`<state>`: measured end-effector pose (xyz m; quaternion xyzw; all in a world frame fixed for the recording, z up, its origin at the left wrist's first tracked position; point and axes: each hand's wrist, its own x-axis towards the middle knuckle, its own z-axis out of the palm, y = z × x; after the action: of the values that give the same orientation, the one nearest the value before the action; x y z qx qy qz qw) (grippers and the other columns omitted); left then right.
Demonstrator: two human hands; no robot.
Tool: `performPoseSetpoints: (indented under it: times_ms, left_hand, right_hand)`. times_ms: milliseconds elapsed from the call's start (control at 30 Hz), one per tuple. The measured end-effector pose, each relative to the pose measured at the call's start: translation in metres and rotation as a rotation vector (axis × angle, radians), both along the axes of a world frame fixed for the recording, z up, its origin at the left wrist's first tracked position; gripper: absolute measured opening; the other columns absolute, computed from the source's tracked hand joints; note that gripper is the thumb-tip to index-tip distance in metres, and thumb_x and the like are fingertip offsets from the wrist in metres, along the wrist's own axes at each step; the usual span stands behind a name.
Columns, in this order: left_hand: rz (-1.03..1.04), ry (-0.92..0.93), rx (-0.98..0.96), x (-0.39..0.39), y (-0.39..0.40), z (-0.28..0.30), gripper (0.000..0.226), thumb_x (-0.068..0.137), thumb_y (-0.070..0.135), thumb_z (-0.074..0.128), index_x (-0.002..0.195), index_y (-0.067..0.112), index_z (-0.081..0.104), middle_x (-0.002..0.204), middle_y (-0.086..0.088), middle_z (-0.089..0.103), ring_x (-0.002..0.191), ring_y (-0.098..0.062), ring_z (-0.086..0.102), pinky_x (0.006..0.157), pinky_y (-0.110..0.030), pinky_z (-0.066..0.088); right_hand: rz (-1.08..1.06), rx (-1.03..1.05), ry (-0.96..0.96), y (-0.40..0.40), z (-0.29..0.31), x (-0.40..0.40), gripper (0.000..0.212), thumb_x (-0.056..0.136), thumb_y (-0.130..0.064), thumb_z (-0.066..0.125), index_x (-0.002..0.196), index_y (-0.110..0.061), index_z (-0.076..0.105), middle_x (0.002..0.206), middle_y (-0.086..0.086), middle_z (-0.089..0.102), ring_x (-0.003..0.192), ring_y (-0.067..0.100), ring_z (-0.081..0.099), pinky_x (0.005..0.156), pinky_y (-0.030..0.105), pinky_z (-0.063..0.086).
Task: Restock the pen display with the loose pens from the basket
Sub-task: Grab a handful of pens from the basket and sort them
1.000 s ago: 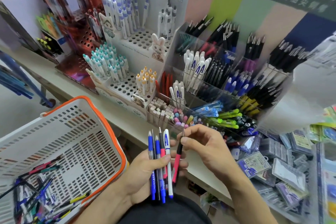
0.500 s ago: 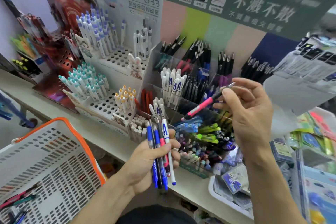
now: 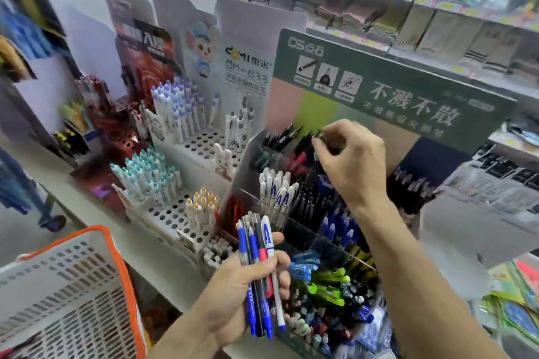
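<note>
The left hand (image 3: 233, 297) holds a bunch of pens (image 3: 258, 271) just in front of the pen display (image 3: 306, 213). The right hand (image 3: 350, 157) pinches a pen top at the display's back row.

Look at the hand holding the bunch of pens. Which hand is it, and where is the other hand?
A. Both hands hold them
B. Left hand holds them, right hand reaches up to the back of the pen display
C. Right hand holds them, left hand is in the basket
B: the left hand grips the bunch of pens, while the right hand reaches the pen display's back row.
</note>
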<state>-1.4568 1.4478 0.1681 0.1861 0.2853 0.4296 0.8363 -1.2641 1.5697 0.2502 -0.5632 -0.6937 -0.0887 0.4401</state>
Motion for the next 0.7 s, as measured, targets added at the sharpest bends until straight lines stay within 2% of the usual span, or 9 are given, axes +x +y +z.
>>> performPoseSetpoints:
  times_ms: [67,167,267,333,400,467,533,600,700]
  left_hand:
    - [0.016,-0.018,0.017,0.001,0.004,0.005,0.034,0.091,-0.006,0.055,0.122,0.003,0.066,0.093,-0.022,0.061,0.07,-0.031,0.06,0.064,-0.043,0.054]
    - [0.046,-0.025,0.042,0.004,0.009,0.012,0.036,0.089,-0.007,0.057,0.123,0.003,0.066,0.094,-0.023,0.061,0.07,-0.031,0.06,0.061,-0.041,0.053]
    - [0.06,-0.039,0.081,0.007,0.014,0.019,0.042,0.086,-0.004,0.06,0.127,0.003,0.063,0.097,-0.023,0.062,0.072,-0.03,0.06,0.059,-0.039,0.052]
    - [0.067,-0.026,0.128,0.01,0.016,0.023,0.042,0.085,0.0,0.061,0.127,0.005,0.064,0.099,-0.023,0.063,0.073,-0.03,0.06,0.059,-0.037,0.052]
    - [0.069,-0.022,0.166,0.011,0.017,0.025,0.041,0.087,0.003,0.061,0.127,0.006,0.063,0.099,-0.022,0.064,0.072,-0.028,0.061,0.059,-0.035,0.053]
    - [0.028,0.018,0.229,0.011,0.017,0.026,0.033,0.09,0.008,0.061,0.122,0.001,0.065,0.092,-0.022,0.064,0.069,-0.026,0.061,0.06,-0.033,0.051]
    - [-0.029,0.078,0.321,0.008,0.016,0.028,0.021,0.092,0.014,0.061,0.106,0.002,0.07,0.081,-0.022,0.062,0.065,-0.025,0.058,0.061,-0.031,0.049]
    - [-0.047,0.11,0.37,0.006,0.015,0.029,0.012,0.092,0.012,0.06,0.097,0.005,0.068,0.075,-0.021,0.061,0.059,-0.024,0.057,0.058,-0.029,0.048]
    - [-0.058,0.128,0.41,0.001,0.015,0.033,0.014,0.093,0.009,0.054,0.101,-0.001,0.059,0.073,-0.012,0.067,0.055,-0.017,0.059,0.051,-0.025,0.046]
  right_hand:
    - [-0.036,-0.065,-0.093,0.006,-0.006,-0.001,0.014,0.089,-0.022,0.079,0.097,-0.011,0.079,0.083,0.003,0.058,0.077,0.027,0.06,0.071,0.038,0.056]
    - [-0.066,-0.13,-0.132,0.005,-0.008,-0.002,0.02,0.094,-0.026,0.074,0.106,-0.012,0.08,0.094,0.009,0.053,0.094,0.032,0.055,0.081,0.036,0.049]
    - [-0.001,-0.031,-0.066,-0.012,-0.002,-0.005,0.022,0.096,-0.02,0.071,0.115,-0.011,0.075,0.107,0.009,0.056,0.105,0.025,0.052,0.087,0.029,0.047]
    - [0.131,-0.015,0.03,-0.028,0.001,-0.009,0.013,0.095,-0.016,0.07,0.107,-0.013,0.075,0.102,0.001,0.061,0.095,0.015,0.058,0.081,0.021,0.046]
    - [0.312,-0.218,0.144,-0.044,0.001,-0.014,0.009,0.096,-0.019,0.07,0.105,-0.019,0.073,0.093,-0.008,0.066,0.082,0.009,0.064,0.073,0.019,0.05]
    - [0.452,-0.49,0.227,-0.057,0.0,-0.018,0.019,0.096,-0.027,0.069,0.115,-0.026,0.069,0.09,-0.012,0.069,0.08,0.009,0.068,0.071,0.019,0.053]
    - [0.529,-0.616,0.235,-0.065,-0.002,-0.02,0.03,0.095,-0.03,0.071,0.124,-0.031,0.065,0.097,-0.016,0.069,0.081,0.009,0.069,0.073,0.02,0.055]
    - [0.592,-0.68,0.266,-0.067,-0.004,-0.023,0.034,0.094,-0.026,0.073,0.126,-0.035,0.064,0.1,-0.011,0.071,0.078,0.013,0.07,0.074,0.027,0.058]
    - [0.619,-0.691,0.431,-0.069,-0.004,-0.03,0.028,0.092,-0.015,0.076,0.116,-0.028,0.069,0.088,0.007,0.073,0.053,0.024,0.064,0.052,0.037,0.056]
